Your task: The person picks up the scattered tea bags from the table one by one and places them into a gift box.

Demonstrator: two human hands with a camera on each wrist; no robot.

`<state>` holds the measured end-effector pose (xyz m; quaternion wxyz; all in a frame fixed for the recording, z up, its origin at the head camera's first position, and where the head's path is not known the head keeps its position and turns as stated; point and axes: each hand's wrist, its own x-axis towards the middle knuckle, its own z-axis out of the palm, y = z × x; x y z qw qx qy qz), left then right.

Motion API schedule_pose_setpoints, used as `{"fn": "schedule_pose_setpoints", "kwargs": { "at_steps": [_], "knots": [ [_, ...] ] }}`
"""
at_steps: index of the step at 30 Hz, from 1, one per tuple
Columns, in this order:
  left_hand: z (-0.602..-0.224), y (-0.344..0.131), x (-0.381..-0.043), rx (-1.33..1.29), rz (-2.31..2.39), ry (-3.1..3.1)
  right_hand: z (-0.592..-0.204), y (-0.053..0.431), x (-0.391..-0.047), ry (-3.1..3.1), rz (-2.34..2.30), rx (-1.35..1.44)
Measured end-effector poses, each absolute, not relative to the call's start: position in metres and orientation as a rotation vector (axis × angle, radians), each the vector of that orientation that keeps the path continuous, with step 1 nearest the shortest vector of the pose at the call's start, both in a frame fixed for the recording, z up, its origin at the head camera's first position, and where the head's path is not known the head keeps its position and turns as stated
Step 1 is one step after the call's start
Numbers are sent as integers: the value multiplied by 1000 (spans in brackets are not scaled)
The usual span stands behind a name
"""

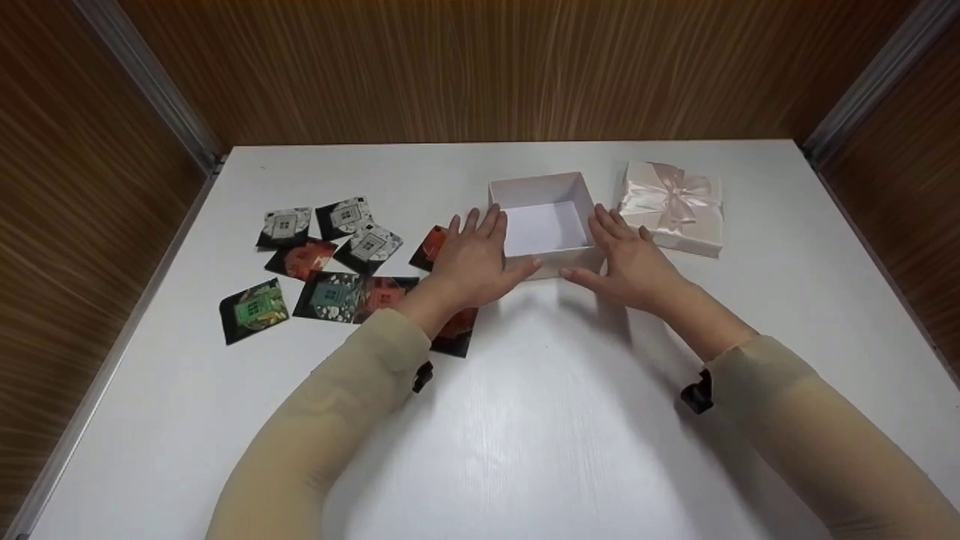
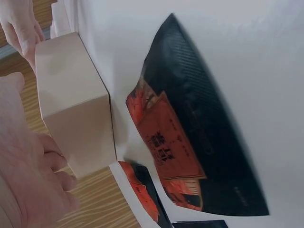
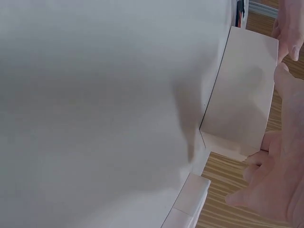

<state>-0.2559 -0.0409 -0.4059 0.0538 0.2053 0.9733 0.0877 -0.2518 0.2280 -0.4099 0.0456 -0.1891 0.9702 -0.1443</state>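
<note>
Flanking the lidless box (image 1: 551, 261), my left hand (image 1: 475, 264) and right hand (image 1: 634, 264) rest unclenched at its sides, fingers extended, the ribboned lid (image 1: 675, 210) nearby.

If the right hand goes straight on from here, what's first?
The right hand would probably meet the open box first, at its right wall; it may be touching now.

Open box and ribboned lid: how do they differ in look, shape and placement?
The open box shows a hollow white inside, while the ribboned lid shows its top with a satin bow.
The box has taller walls; the lid is shallower.
The box sits between the left hand and right hand; the lid lies beyond the right one.
Both are pale and rest on the white table.
</note>
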Motion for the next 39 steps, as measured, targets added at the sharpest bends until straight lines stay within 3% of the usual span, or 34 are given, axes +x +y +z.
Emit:
{"fn": "schedule_pose_setpoints", "kwargs": {
  "at_steps": [24,39],
  "knots": [
    [-415,-67,-204,891,360,2906,-416,224,-174,3023,-458,-702],
    [-415,-75,-184,894,335,2876,-420,220,-141,3033,-511,-754]
  ]
}}
